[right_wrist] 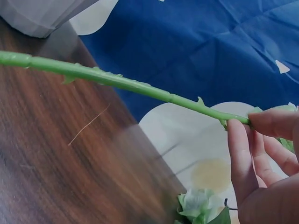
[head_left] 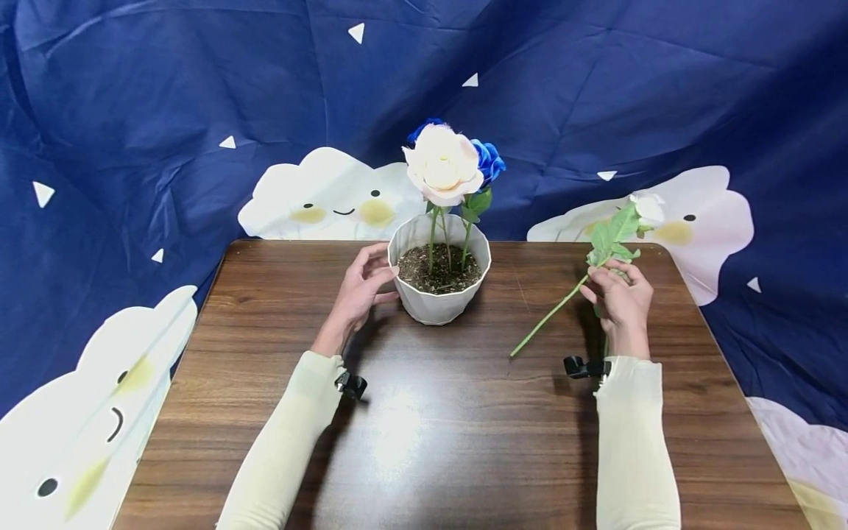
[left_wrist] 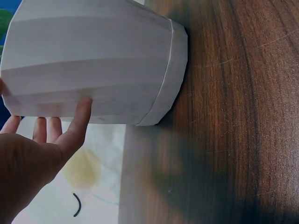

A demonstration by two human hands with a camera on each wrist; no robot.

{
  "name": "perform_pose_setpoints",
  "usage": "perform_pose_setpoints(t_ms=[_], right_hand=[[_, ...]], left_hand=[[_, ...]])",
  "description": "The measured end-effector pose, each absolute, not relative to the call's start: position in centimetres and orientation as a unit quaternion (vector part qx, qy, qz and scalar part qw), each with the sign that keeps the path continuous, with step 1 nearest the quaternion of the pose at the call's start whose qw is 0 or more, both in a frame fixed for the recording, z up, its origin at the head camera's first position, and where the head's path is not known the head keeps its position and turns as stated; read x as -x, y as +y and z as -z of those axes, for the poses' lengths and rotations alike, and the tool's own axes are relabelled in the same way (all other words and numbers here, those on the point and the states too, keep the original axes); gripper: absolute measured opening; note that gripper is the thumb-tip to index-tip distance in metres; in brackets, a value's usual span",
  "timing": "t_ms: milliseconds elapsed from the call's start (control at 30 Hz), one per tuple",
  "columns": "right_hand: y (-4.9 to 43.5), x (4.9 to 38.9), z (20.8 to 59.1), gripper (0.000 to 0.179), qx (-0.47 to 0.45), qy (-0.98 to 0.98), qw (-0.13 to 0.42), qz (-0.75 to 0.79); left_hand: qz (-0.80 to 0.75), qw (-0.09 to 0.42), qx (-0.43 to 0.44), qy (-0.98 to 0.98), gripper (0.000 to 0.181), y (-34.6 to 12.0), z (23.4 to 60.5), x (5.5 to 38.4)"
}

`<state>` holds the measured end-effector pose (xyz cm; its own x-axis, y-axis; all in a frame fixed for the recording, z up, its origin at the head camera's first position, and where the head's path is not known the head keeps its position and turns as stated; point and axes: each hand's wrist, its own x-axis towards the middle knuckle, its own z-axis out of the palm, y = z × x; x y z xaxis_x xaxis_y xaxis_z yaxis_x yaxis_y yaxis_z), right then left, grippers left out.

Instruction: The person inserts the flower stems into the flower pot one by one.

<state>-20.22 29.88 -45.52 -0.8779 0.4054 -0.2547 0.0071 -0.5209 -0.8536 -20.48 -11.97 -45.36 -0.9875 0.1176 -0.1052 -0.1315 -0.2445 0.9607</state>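
Head view: my right hand pinches the white rose with broad green leaves just below its foliage, and the long green plastic-looking stem slants down and inward over the brown wood-grain worktop. My left hand has its fingers spread against the side of the white faceted pot, which stands near the back edge.

With only thumb and fingertips on the stem, I judge it could twist or swing if its free end met the pot wall. The thorn-like nubs might catch too. Pushing too hard with my left hand could tip the pot or slide it sideways, since I see no hand on its far side. Inside, stems rise from the loose-looking dark soil; bumping the big pale-pink bloom or the blue roses could tilt them.

Behind the pot there's little worktop before the navy cloth backdrop. The roomier side is toward me, plus the open stretch between pot and stem.
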Motion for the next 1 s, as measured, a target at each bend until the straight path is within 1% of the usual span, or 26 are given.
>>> perform_pose_setpoints(t_ms=[467, 833, 1000], right_hand=[[28.5, 20.7, 43.2, 0.036, 0.172, -0.469, 0.154, -0.853], [27.2, 21.7, 40.3, 0.032, 0.142, -0.482, 0.171, -0.847], [26.5, 22.1, 39.0, 0.030, 0.125, -0.493, 0.191, -0.840]], left_hand=[[-0.789, 0.080, 0.004, 0.609, 0.055, -12.0, 45.4, 20.4], [-0.787, 0.079, 0.004, 0.612, 0.055, -12.0, 45.2, 20.4], [-0.788, 0.081, 0.002, 0.611, 0.055, -12.0, 45.1, 20.4]])
